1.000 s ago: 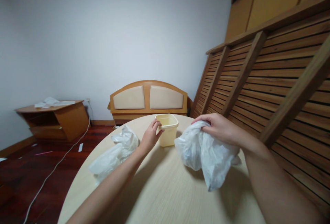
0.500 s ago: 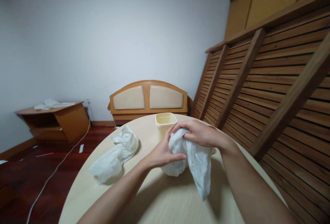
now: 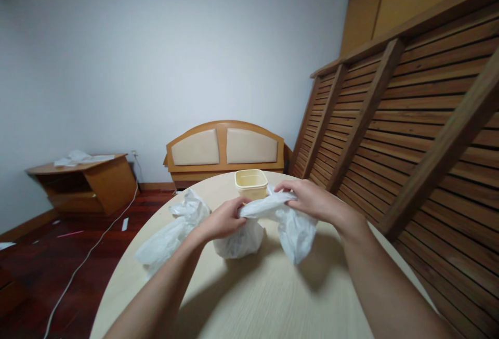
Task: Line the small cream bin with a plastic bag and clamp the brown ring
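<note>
At the far left I have a low wooden cabinet [image 3: 111,185] against the wall, with white sheets [image 3: 80,158] lying on top. In front of it, a white cord [image 3: 91,249] trails across the dark red floor [image 3: 146,204]. Next comes the round tabletop [image 3: 253,297], where a crumpled white plastic bag [image 3: 167,243] lies near its left edge, partly behind my left forearm.

My left grip [image 3: 226,219] is narrow, thumb and fingers pinched on a second bag, the knotted-looking white carrier bag [image 3: 238,241]. The bag's rounded, filled body sits just below that grip, low over the tabletop; whether it touches, I can't tell. From my left fingertips a gathered stretch of plastic runs rightward to my other hand. Just beyond this stretch stands a pale yellow square tub [image 3: 251,192], upright and open at the top; I can't tell whether any finger touches it. A padded headboard [image 3: 222,144] stands behind the tabletop.

My right grip [image 3: 307,198] is closed on the bag's other end, with loose plastic hanging beneath it. Farther right, a slatted wooden frame [image 3: 385,133] leans at a slant.
</note>
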Tool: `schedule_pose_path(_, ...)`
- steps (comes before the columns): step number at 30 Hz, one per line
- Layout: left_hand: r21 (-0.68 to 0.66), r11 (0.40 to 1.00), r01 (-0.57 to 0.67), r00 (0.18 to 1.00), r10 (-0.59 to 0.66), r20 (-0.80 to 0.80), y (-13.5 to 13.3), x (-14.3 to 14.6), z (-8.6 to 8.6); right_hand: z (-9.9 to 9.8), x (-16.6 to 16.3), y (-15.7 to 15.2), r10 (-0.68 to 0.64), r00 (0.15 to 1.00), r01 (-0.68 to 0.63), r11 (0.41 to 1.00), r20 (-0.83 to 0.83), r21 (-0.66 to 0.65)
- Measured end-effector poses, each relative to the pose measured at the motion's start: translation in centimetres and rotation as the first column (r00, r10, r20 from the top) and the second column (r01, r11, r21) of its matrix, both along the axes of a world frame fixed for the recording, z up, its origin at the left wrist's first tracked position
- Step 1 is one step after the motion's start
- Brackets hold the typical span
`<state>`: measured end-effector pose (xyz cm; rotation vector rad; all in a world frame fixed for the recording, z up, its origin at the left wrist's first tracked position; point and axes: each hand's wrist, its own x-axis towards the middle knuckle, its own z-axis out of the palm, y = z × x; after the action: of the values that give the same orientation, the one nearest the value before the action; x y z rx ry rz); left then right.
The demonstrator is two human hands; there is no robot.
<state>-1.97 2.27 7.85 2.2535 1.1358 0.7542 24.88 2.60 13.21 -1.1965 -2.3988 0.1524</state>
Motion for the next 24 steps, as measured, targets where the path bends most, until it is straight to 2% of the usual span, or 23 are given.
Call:
schedule_pose_path(2,0.029,0.999,-0.025,0.995,0.028,-0.1,-0.3,-0.8,0.5,-0.2,0.1,0.1,-0.102,0.993,0.095,0.991,0.067,0.098)
schedule_pose_path(5,-0.012,1.0,-0.024,0.983,0.022,-0.18,-0.5,-1.4,0.7,-0.8,0.2,0.1,-0.135,0.981,0.116,0.984,0.137,0.136)
schedule_pose_path(11,-0.061,0.998,-0.001,0.997,-0.004,-0.081,-0.2,-1.0,0.9,-0.4,-0.6,-1.1,-0.108,0.99,0.094,0.984,0.087,0.152)
schedule_pose_path(15,-0.066,0.998,0.007,0.997,-0.012,-0.071,-0.2,-0.5,1.6,0.2,-2.1,-2.1,-0.077,0.994,0.071,0.995,0.082,0.066)
schedule_pose_path(17,-0.053,0.999,0.001,0.998,-0.004,-0.066,-0.2,-0.3,1.9,0.0,-2.9,-2.5,-0.062,0.994,0.06,0.998,0.085,0.03)
schedule_pose_path(24,-0.016,1.0,-0.001,1.0,0.002,0.019,-0.6,0.0,1.8,-0.6,-4.4,-2.9,-0.053,0.984,0.045,0.998,0.17,0.052)
